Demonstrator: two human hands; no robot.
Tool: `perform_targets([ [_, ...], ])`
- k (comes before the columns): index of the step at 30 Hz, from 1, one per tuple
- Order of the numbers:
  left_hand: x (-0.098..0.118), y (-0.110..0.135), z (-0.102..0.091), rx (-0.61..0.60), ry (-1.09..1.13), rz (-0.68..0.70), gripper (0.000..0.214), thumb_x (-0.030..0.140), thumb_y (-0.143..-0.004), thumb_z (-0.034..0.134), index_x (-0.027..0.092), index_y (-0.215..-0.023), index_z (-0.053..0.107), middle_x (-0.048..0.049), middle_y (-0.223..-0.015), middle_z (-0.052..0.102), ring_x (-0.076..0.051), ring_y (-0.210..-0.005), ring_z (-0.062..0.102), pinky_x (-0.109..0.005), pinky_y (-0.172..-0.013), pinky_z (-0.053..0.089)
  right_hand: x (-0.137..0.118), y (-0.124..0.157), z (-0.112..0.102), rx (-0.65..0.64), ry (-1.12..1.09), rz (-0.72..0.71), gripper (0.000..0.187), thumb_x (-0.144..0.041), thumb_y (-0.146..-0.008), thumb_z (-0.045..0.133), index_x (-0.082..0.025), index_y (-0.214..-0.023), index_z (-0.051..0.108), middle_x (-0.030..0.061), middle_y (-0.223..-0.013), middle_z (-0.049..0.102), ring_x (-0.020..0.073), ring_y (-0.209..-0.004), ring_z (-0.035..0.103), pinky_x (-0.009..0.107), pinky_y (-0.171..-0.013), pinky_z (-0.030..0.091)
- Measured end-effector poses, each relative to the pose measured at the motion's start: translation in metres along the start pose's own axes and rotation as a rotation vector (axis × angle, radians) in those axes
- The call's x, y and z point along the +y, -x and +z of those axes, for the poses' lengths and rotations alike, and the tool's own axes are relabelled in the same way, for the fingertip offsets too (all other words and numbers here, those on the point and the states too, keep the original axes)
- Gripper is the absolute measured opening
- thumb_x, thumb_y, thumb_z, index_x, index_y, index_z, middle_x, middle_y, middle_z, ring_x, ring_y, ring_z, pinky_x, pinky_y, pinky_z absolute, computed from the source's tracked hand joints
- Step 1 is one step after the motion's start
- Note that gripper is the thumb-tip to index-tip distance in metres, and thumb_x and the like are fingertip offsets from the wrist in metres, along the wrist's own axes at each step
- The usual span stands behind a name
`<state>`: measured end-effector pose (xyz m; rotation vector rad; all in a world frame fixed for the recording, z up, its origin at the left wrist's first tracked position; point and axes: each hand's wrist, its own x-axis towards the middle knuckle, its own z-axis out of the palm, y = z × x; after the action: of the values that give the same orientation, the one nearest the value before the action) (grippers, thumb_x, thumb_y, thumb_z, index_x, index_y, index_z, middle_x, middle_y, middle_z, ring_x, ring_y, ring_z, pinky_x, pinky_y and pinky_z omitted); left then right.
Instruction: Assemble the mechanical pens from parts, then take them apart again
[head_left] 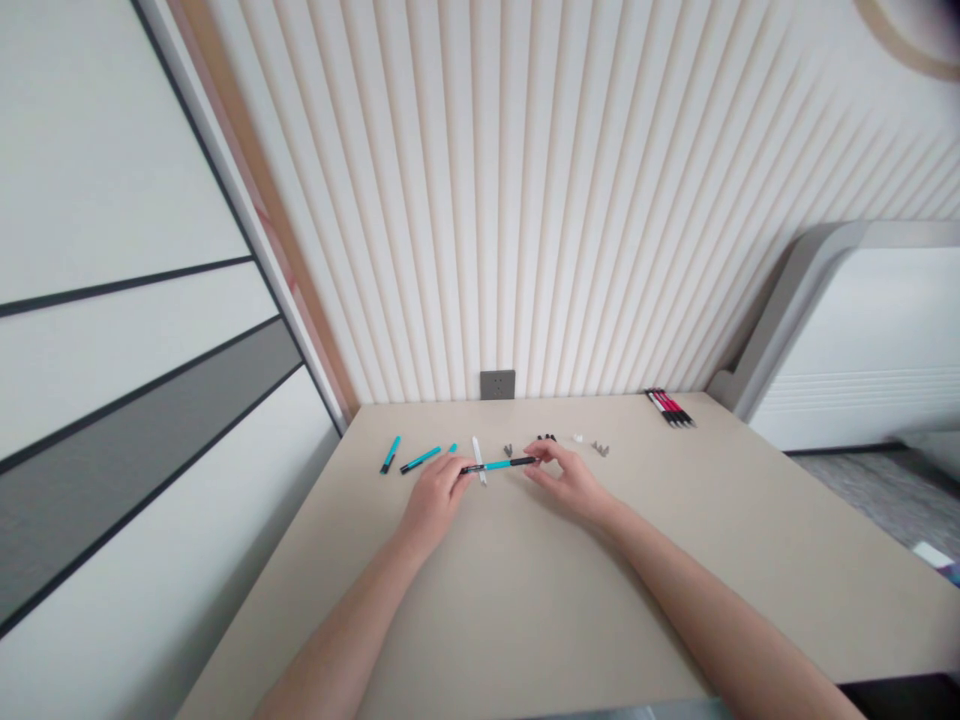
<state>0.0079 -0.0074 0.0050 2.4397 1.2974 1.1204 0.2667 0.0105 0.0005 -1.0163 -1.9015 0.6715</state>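
A teal and black pen (pixel 499 464) lies level across my two hands, above the tabletop. My left hand (pixel 437 497) grips its left part, and the thumb and fingers of my right hand (pixel 568 482) pinch its black right end. Just left of my left hand lie two teal pen barrels (pixel 390 455) (pixel 420 460) and a small teal piece (pixel 453 448). A white pen barrel (pixel 478 460) lies under the held pen. Small grey and black pen parts (pixel 546 437) stand in a row behind my right hand.
A bundle of red and black pens (pixel 669 407) lies at the back right corner of the beige table (pixel 600 570). A grey wall socket (pixel 496 384) sits on the slatted wall behind the table. A tall panelled wall rises on the left.
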Motion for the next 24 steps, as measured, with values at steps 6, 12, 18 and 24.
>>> perform_targets([
  [6, 0.002, -0.0008, 0.0011, -0.029, -0.026, 0.004, 0.013, 0.024, -0.095, 0.051, 0.021, -0.098, 0.064, -0.0056, -0.095, 0.067, -0.022, -0.092, 0.062, -0.038, -0.086, 0.049, 0.0024, 0.0011, 0.0031, -0.082, 0.118, 0.197, 0.058, -0.047, -0.099, 0.032, -0.018, -0.058, 0.062, 0.0001, -0.05, 0.054, 0.0141, -0.051, 0.052, 0.026, -0.056, 0.041],
  [12, 0.0022, -0.0012, -0.0007, -0.016, -0.017, -0.002, 0.012, 0.024, -0.094, 0.051, 0.021, -0.098, 0.063, -0.005, -0.093, 0.067, -0.022, -0.091, 0.062, -0.038, -0.086, 0.049, 0.0025, 0.0001, 0.0004, 0.027, 0.088, -0.01, 0.031, -0.043, -0.089, 0.058, -0.021, -0.109, 0.065, 0.0063, -0.098, 0.07, 0.0198, -0.09, 0.063, 0.031, -0.081, 0.047],
  [18, 0.001, -0.001, -0.0001, -0.053, -0.043, 0.022, 0.013, 0.025, -0.095, 0.052, 0.022, -0.097, 0.064, -0.0048, -0.094, 0.068, -0.022, -0.093, 0.062, -0.039, -0.088, 0.048, 0.0028, 0.0014, 0.0036, -0.07, 0.16, 0.101, 0.056, -0.043, -0.1, 0.034, -0.019, -0.057, 0.061, 0.001, -0.055, 0.058, 0.0138, -0.055, 0.055, 0.027, -0.064, 0.043],
  [24, -0.001, -0.0007, -0.0003, -0.038, -0.029, 0.021, 0.012, 0.024, -0.095, 0.052, 0.022, -0.098, 0.064, -0.0045, -0.094, 0.068, -0.021, -0.091, 0.062, -0.038, -0.087, 0.048, -0.0002, 0.0017, 0.0006, -0.057, 0.13, -0.061, 0.028, -0.042, -0.092, 0.055, -0.021, -0.106, 0.066, 0.0066, -0.099, 0.07, 0.0202, -0.091, 0.062, 0.033, -0.083, 0.045],
])
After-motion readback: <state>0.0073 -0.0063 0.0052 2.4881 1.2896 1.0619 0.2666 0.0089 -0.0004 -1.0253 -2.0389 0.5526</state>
